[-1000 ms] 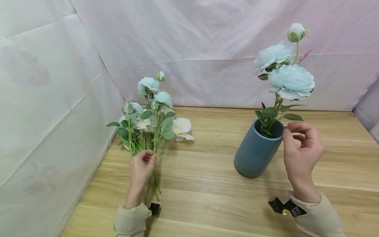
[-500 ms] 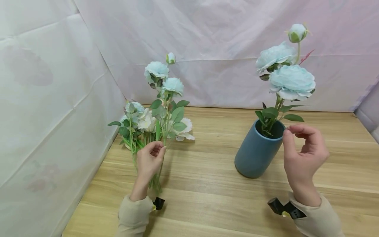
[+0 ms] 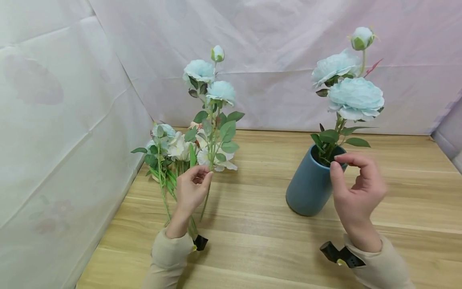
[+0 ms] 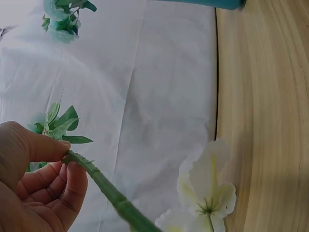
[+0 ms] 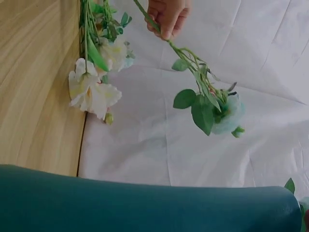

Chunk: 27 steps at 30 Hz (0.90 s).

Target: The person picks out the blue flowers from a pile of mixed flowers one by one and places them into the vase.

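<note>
My left hand (image 3: 193, 188) pinches the green stem of a pale blue artificial flower (image 3: 221, 92) between thumb and fingertips. This flower has two open blooms, a bud and green leaves, and it stands nearly upright above the table. In the left wrist view its stem (image 4: 113, 193) runs down from the pinch. At the right, a blue vase (image 3: 308, 186) leans and holds another pale blue flower (image 3: 355, 98). My right hand (image 3: 359, 192) is in front of the vase rim, fingers loosely curled, a small gap between thumb and index; I see nothing held. The right wrist view does not show that hand.
Several more flowers, white ones (image 3: 179, 147) and pale blue ones (image 3: 164, 130), lie in a pile at the left of the wooden table (image 3: 252, 241). Pale cloth (image 3: 267, 100) hangs behind the table and along its left side.
My left hand has lifted the pale blue flower up and to the right, out of the pile. My right hand has shifted slightly left across the vase rim; the vase has hardly moved.
</note>
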### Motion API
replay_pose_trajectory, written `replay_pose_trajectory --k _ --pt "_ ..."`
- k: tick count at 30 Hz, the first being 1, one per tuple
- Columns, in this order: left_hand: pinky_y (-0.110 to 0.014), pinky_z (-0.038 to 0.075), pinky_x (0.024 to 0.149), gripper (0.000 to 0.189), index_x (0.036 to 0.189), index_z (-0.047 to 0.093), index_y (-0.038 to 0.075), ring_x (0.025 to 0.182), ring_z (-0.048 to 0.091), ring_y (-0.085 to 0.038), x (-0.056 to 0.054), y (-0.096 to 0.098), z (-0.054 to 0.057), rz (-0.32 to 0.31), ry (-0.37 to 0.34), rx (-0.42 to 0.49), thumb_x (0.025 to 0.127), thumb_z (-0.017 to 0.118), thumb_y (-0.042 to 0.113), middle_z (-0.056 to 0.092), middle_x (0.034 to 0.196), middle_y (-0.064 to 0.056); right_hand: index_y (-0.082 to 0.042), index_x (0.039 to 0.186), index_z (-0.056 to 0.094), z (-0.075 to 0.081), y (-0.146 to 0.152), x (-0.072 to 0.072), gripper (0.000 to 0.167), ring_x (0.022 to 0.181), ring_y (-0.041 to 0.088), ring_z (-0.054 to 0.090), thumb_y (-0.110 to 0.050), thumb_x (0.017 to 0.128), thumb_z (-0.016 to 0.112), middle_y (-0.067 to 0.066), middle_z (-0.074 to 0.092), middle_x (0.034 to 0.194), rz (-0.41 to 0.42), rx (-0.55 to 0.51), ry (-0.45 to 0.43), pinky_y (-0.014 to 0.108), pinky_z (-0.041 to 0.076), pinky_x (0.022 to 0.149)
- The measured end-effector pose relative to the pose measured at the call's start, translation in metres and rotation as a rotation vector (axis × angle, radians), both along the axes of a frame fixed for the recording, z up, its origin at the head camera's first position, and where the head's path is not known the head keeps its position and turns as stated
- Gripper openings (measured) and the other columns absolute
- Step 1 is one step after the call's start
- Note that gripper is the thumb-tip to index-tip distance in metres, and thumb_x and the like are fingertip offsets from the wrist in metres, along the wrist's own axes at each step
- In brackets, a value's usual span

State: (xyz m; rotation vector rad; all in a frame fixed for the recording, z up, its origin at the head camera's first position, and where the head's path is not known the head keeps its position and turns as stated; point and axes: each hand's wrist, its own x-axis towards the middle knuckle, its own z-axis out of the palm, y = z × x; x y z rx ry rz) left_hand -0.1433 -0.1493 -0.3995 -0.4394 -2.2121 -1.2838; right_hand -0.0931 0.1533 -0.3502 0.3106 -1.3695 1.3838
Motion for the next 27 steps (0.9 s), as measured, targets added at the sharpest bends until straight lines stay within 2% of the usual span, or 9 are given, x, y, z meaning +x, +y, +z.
replay_pose_trajectory --k 4,6,11,13,16,21,23,27 --pt "-0.025 0.052 0.052 0.005 0.080 0.066 -0.006 0.061 0.061 -0.025 0.002 0.006 0.002 -0.026 -0.009 0.027 0.078 0.068 -0.010 0.065 0.070 -0.015 0.020 0.079 0.058 0.002 -0.012 0.001 0.014 0.082 0.016 0.059 0.007 0.078 0.063 0.014 0.065 0.082 0.058 0.046 0.048 0.022 0.046 0.077" --pt "-0.027 0.052 0.052 0.005 0.079 0.065 -0.009 0.061 0.061 -0.028 0.006 0.011 0.010 -0.036 -0.023 0.035 0.077 0.067 -0.013 0.064 0.070 -0.018 0.019 0.077 0.057 0.002 -0.019 0.003 0.016 0.081 0.016 0.060 0.005 0.079 0.064 0.015 0.065 0.081 0.097 0.077 0.073 0.022 0.047 0.078" --pt "-0.021 0.051 0.053 0.005 0.081 0.065 -0.008 0.063 0.060 -0.023 0.007 0.016 0.011 -0.088 -0.046 0.089 0.078 0.067 -0.012 0.064 0.071 -0.016 0.017 0.077 0.059 -0.001 -0.034 0.005 0.019 0.080 0.014 0.059 0.000 0.083 0.063 0.016 0.063 0.078 0.213 0.194 0.078 0.020 0.047 0.075" --pt "-0.018 0.050 0.053 0.005 0.082 0.066 -0.006 0.064 0.060 -0.018 0.004 0.017 0.003 -0.122 -0.051 0.124 0.079 0.068 -0.009 0.064 0.073 -0.014 0.016 0.080 0.060 -0.008 -0.037 0.004 0.016 0.080 0.012 0.059 0.001 0.084 0.062 0.017 0.063 0.079 0.253 0.246 0.030 0.019 0.048 0.075" --pt "-0.018 0.050 0.054 0.005 0.084 0.065 -0.008 0.065 0.059 -0.015 0.004 0.022 0.004 -0.165 -0.080 0.159 0.080 0.067 -0.009 0.064 0.074 -0.015 0.013 0.085 0.062 -0.021 -0.041 0.002 0.006 0.081 0.011 0.059 0.008 0.082 0.060 0.017 0.063 0.082 0.293 0.308 -0.088 0.018 0.048 0.075" --pt "-0.018 0.049 0.055 0.005 0.084 0.064 -0.009 0.066 0.058 -0.012 0.004 0.033 0.007 -0.228 -0.106 0.183 0.080 0.067 -0.009 0.063 0.075 -0.016 0.005 0.096 0.063 -0.031 -0.051 0.001 0.012 0.084 0.014 0.059 0.007 0.085 0.060 0.014 0.065 0.090 0.353 0.323 -0.305 0.019 0.049 0.078" --pt "-0.019 0.049 0.055 0.005 0.084 0.064 -0.009 0.066 0.057 -0.011 0.005 0.037 0.007 -0.250 -0.112 0.191 0.080 0.067 -0.009 0.063 0.075 -0.016 0.004 0.098 0.063 -0.032 -0.055 0.000 0.012 0.085 0.016 0.060 0.006 0.087 0.060 0.014 0.065 0.092 0.373 0.311 -0.356 0.019 0.049 0.079" --pt "-0.019 0.050 0.054 0.005 0.083 0.063 -0.008 0.066 0.057 -0.011 0.006 0.043 0.008 -0.284 -0.110 0.191 0.080 0.067 -0.008 0.062 0.075 -0.016 0.005 0.099 0.062 -0.033 -0.059 -0.005 0.014 0.086 0.016 0.061 0.009 0.086 0.057 0.014 0.064 0.092 0.385 0.287 -0.389 0.019 0.050 0.077"
